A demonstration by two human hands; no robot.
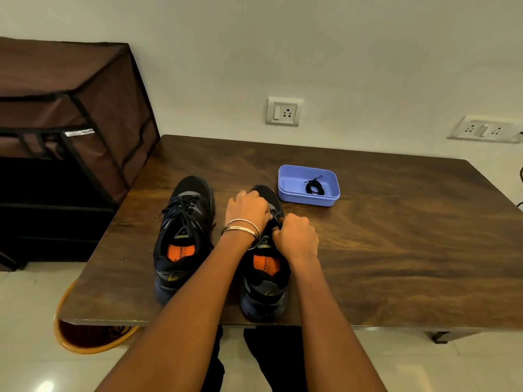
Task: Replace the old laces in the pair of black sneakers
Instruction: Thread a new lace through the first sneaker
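Now both at the near-edge sneaker (264, 267), long axis toward the wall: left hand (247, 210) and right hand (294, 236) pinching its lace (275, 219).

The dark brown wooden surface (382, 250) is showing a streaked grain under a smooth, faintly glossy finish. The two black sneakers are looking like matt woven mesh cloth with smoother grey panels: the left black mesh sneaker (185, 222) is carrying flat black cloth laces (181, 206), and both it and the right black mesh sneaker (264, 281) are showing orange printed insoles. The shallow lilac plastic tray (291, 190) is looking smooth and softly shiny, holding a coiled black cloth lace (314, 188). Two thin polished metal bangles (243, 229) are gleaming on the left wrist. The brown fabric-covered cabinet (70, 94) is looking matt, and the pale floor tiles (28, 363) are reflecting light glossily.
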